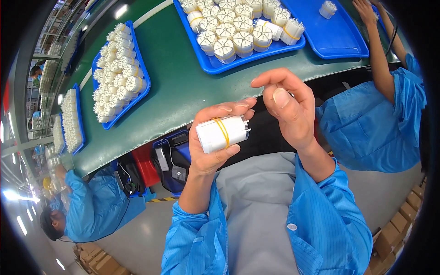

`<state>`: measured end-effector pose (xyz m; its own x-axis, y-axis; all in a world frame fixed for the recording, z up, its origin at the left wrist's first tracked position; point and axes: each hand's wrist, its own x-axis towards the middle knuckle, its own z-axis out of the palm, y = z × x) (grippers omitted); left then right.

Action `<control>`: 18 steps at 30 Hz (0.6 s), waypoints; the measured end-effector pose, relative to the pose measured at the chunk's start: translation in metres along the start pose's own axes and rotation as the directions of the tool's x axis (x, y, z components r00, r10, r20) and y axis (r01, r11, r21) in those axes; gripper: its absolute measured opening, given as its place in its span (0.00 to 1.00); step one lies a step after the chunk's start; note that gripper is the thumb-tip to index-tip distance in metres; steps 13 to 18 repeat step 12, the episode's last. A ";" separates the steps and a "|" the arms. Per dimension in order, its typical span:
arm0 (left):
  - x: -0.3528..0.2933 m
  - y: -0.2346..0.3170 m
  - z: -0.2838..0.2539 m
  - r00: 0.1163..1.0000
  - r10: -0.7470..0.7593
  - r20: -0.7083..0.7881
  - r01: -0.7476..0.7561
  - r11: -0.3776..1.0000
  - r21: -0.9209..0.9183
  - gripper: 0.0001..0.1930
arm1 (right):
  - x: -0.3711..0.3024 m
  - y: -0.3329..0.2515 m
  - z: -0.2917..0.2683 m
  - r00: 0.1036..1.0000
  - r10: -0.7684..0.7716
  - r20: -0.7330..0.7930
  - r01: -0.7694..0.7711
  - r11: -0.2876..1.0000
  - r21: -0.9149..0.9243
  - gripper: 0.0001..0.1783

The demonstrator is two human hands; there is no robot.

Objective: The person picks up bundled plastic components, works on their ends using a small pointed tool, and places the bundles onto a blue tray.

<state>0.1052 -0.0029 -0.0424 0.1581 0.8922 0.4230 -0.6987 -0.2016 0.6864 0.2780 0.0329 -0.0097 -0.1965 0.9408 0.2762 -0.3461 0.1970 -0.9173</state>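
Held above the lap, just off the near edge of the green table [174,91], the left hand [215,137] clasps a white cylinder bundle [223,133] ringed by a yellow band, while the right hand [286,107] hovers beside its end, fingers loosely curled and empty, with blue trays [330,43] of similar bundles beyond.

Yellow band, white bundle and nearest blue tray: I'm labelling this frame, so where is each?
yellow band [223,131], head view, its middle across the bundle.
white bundle [211,135], head view, its side, in the left hand [211,151].
blue tray [208,64], head view, near rim.
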 end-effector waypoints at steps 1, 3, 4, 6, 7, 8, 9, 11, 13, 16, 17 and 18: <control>0.000 -0.001 -0.001 1.000 0.019 0.023 -0.018 1.000 -0.002 0.29 | 0.000 0.000 0.000 1.000 -0.009 -0.010 0.009 1.000 -0.011 0.19; 0.001 -0.002 0.000 0.999 0.025 0.032 -0.025 1.000 -0.002 0.29 | -0.001 -0.001 -0.001 1.000 0.004 -0.009 -0.004 1.000 -0.003 0.19; 0.001 -0.002 0.000 0.999 0.034 0.042 -0.034 0.999 -0.001 0.28 | -0.001 -0.001 -0.001 1.000 0.016 -0.006 -0.016 1.000 0.005 0.19; 0.001 -0.002 -0.002 0.996 0.050 0.069 -0.053 0.998 0.037 0.28 | -0.002 0.000 -0.001 1.000 0.004 -0.010 -0.004 1.000 -0.004 0.19; 0.001 -0.002 -0.003 0.993 0.067 0.098 -0.074 0.995 0.073 0.28 | -0.002 0.001 -0.001 1.000 -0.010 -0.013 0.010 1.000 -0.014 0.19; 0.001 -0.001 -0.003 0.993 0.065 0.097 -0.073 0.995 0.074 0.28 | -0.002 0.001 -0.001 1.000 -0.009 -0.014 0.008 1.000 -0.012 0.19; 0.002 -0.001 -0.004 0.988 0.091 0.129 -0.110 0.983 0.148 0.28 | -0.002 0.001 -0.002 1.000 -0.010 -0.010 0.010 1.000 -0.010 0.19; 0.002 0.001 -0.004 0.972 0.126 0.198 -0.180 0.942 0.284 0.28 | -0.002 0.001 -0.002 1.000 -0.002 -0.009 0.002 1.000 -0.002 0.19; 0.003 0.005 -0.005 0.963 0.135 0.234 -0.213 0.913 0.348 0.28 | -0.002 0.001 -0.001 1.000 0.007 -0.009 -0.007 1.000 0.006 0.19; 0.003 0.005 -0.005 0.963 0.135 0.234 -0.213 0.913 0.348 0.28 | -0.002 0.001 -0.001 1.000 0.007 -0.009 -0.007 1.000 0.006 0.19; 0.003 0.005 -0.005 0.963 0.135 0.234 -0.213 0.913 0.348 0.28 | -0.002 0.001 -0.001 1.000 0.007 -0.009 -0.007 1.000 0.006 0.19; 0.003 0.005 -0.005 0.963 0.135 0.234 -0.213 0.913 0.348 0.28 | -0.002 0.001 -0.001 1.000 0.007 -0.009 -0.007 1.000 0.006 0.19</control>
